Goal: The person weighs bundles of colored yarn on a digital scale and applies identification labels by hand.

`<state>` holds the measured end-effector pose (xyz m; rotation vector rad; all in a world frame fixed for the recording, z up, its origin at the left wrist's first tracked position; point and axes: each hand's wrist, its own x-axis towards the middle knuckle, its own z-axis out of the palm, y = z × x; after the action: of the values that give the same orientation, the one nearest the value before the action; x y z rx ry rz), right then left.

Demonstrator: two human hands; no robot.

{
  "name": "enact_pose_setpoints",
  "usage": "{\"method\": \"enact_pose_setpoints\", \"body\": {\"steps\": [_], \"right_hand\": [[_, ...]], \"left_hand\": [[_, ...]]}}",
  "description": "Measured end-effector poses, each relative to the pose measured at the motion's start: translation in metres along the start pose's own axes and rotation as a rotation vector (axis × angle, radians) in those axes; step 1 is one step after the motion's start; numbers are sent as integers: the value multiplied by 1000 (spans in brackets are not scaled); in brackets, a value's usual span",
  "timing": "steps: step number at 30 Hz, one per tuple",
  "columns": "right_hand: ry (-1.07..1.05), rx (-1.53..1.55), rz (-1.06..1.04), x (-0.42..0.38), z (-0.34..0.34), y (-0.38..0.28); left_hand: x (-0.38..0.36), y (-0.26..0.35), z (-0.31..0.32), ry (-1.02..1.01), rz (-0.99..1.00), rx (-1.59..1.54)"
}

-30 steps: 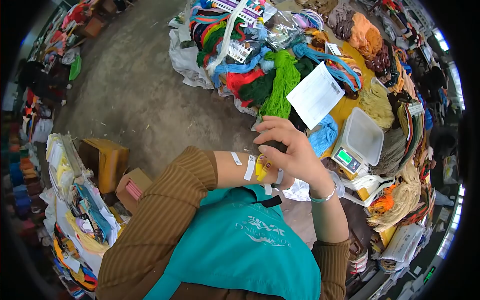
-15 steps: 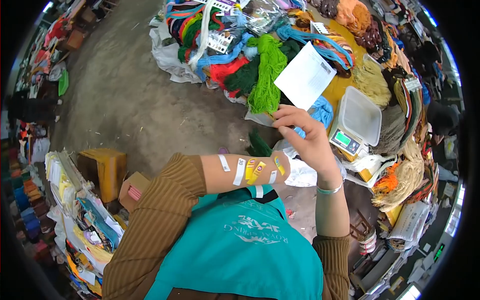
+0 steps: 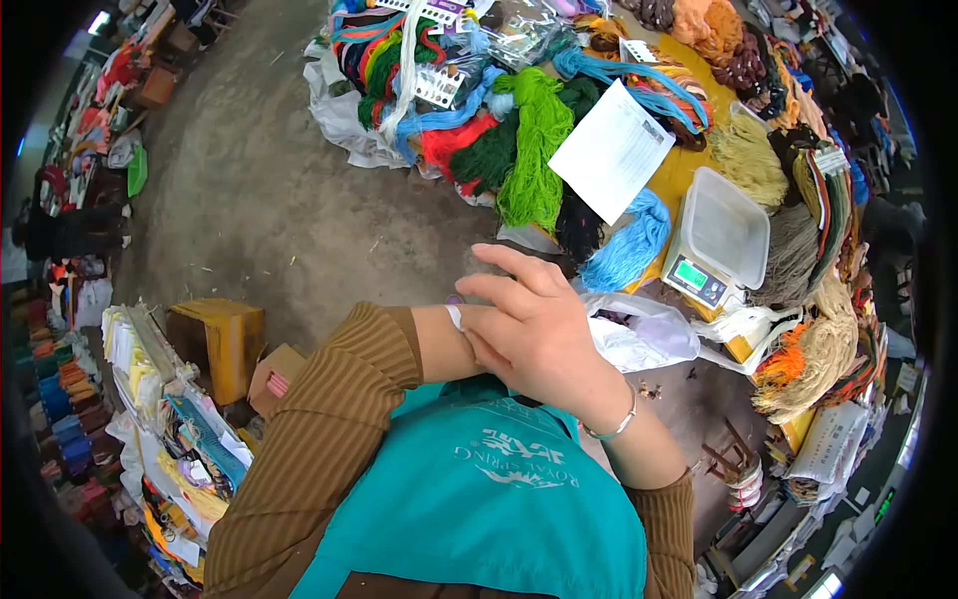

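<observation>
My right hand [image 3: 539, 324] lies across my left forearm [image 3: 439, 344], two fingers stretched forward and the lower finger and thumb down at the skin. Right at those fingertips is a small white sticker [image 3: 455, 317] on the forearm, its edge bent. My left hand is hidden behind my right hand. Beyond my fingers, on the table, are a bright green yarn hank [image 3: 534, 150], a black yarn hank [image 3: 578, 228] and a light blue hank [image 3: 629, 245]. A printed white sheet [image 3: 612, 152] lies over the yarn.
A scale with a clear plastic tub [image 3: 723, 230] stands on the yellow tabletop [image 3: 679, 190]. White plastic bags [image 3: 644, 334] hang at its near edge. Cardboard boxes [image 3: 225, 344] and a stacked pile [image 3: 180, 429] are on my left, a small wooden stool [image 3: 731, 464] on my right.
My right hand has come down and left from near the yarn onto my left forearm, covering most of its stickers. The dark green strands by my left wrist are out of sight.
</observation>
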<state>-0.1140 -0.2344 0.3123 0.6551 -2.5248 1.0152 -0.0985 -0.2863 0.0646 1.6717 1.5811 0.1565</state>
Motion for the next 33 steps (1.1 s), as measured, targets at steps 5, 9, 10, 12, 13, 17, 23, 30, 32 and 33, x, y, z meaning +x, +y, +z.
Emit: {"method": "enact_pose_setpoints", "body": {"steps": [5,9,10,12,13,17,23,30,32,33], "right_hand": [[-9,298,177,1,-3,16],[96,806,539,-13,5,37],[124,856,576,-12,3,39],[220,966,736,-10,-6,41],[252,936,796,-14,-11,47],[427,914,887,-54,-36,67],[591,788,1181,-157,-37,81],[606,728,1172,-167,-18,58],[624,712,1182,-159,-16,52],[639,671,1149,-159,-12,50]], "left_hand": [[10,-2,6,39,12,100],[19,-1,3,73,39,185],[20,0,1,81,44,206],[24,0,-5,98,55,253],[26,0,-8,104,62,279],[-34,30,-116,-420,-272,-417],[-84,1,-125,39,-139,-1647],[-93,36,-132,351,-175,-1736],[-93,40,-129,452,-236,-1721],[-93,42,-127,445,-237,-1719]]}}
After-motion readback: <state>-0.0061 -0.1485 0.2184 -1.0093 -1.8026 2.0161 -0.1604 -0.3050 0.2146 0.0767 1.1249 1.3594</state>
